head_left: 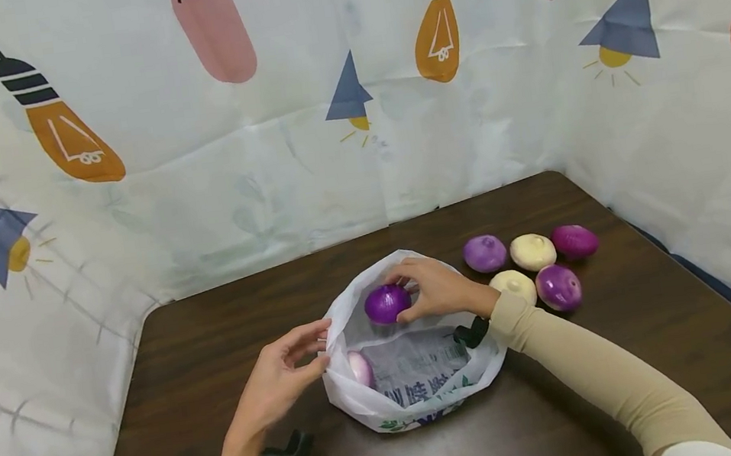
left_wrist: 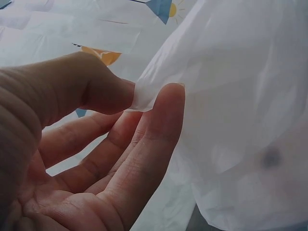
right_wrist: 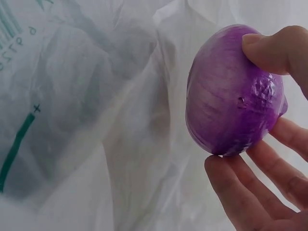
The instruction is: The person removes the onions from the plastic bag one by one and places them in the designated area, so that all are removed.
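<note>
A white plastic bag [head_left: 423,400] with printed lettering stands open-mouthed on the table. My left hand [head_left: 279,376] pinches its left rim between thumb and fingers, as the left wrist view shows up close. Within the mouth of the bag, my right hand [head_left: 436,288] holds a glossy purple onion [head_left: 387,304]. In the right wrist view the thumb lies on one side of this onion [right_wrist: 231,91] and the fingertips on the other. A pale pinkish onion [head_left: 360,369] lies inside the bag at the left, partly hidden by the rim.
Right of the bag sit several more onions: a light purple onion [head_left: 484,254], a cream onion [head_left: 533,252], a dark magenta onion [head_left: 574,240], a second cream onion [head_left: 513,285] partly behind my right wrist, and a purple onion [head_left: 558,288]. A printed curtain [head_left: 305,190] borders the brown table [head_left: 215,348].
</note>
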The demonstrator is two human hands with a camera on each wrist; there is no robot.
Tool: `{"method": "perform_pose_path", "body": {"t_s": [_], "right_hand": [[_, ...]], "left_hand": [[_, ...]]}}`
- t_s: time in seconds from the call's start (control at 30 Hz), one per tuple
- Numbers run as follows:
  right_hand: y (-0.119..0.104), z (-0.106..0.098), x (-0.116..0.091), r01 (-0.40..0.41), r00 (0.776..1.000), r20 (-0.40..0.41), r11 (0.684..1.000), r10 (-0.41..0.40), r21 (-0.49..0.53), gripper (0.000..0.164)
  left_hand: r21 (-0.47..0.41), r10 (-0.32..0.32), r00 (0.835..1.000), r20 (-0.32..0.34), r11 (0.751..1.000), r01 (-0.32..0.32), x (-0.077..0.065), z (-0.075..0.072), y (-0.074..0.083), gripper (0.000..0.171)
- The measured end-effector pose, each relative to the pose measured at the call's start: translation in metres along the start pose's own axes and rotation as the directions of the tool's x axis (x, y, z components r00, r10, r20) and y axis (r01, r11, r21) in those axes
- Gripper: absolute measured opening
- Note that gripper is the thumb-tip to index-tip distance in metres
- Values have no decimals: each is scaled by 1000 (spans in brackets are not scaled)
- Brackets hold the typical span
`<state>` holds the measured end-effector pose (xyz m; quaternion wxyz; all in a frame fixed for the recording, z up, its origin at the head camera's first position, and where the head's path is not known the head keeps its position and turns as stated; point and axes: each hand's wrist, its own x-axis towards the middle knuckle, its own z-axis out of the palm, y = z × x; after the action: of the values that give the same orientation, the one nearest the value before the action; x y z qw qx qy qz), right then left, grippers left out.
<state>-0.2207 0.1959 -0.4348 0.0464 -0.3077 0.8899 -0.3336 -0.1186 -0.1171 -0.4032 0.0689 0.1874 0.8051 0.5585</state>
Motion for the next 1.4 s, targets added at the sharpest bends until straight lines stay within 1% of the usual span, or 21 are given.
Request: {"method": "perform_pose_path", "body": {"t_s": [0.2,0.4,0.6,0.73,0.8,0.9,1.03,1.17,1.27,1.4], "right_hand": [[-5,-14,-18,15,1000,-1,999,-15,41,57],[-9,-27,-31,34,999,10,999,-34,36,56],[-10,-40,-44,17,1000,10,999,-17,41,59],[-10,-49,-55,6,1000,1,997,-6,74,58],[-9,-53,-60,9,1000,-7,996,-9,83,58],[-6,-62,-67,26,999,-28,997,-25,67,58],[-2,-72,-74,43,997,-65,999,-42,9,57],[4,-81,-81,33,995,-95,999,-32,8,56],[8,-88,-87,14,995,-101,1000,-12,27,57],[13,-98,-97,-13,993,-118,1000,14,10,59]], "left_hand": [[11,1,1000,23,1000,-1,3,2,1,47],[38,-2,1000,10,999,2,0,0,2,48],[49,5,1000,11,999,-6,0,0,4,48],[45,4,1000,16,999,-5,0,1,4,48],[44,6,1000,15,999,-6,0,1,5,48],[48,8,1000,11,999,-8,0,2,6,48],[57,10,1000,4,998,-11,0,1,6,48],[62,18,1000,-3,998,-18,0,-1,6,47],[60,18,1000,-2,998,-18,0,-1,5,47],[54,18,1000,2,998,-18,0,-1,5,47]]}}
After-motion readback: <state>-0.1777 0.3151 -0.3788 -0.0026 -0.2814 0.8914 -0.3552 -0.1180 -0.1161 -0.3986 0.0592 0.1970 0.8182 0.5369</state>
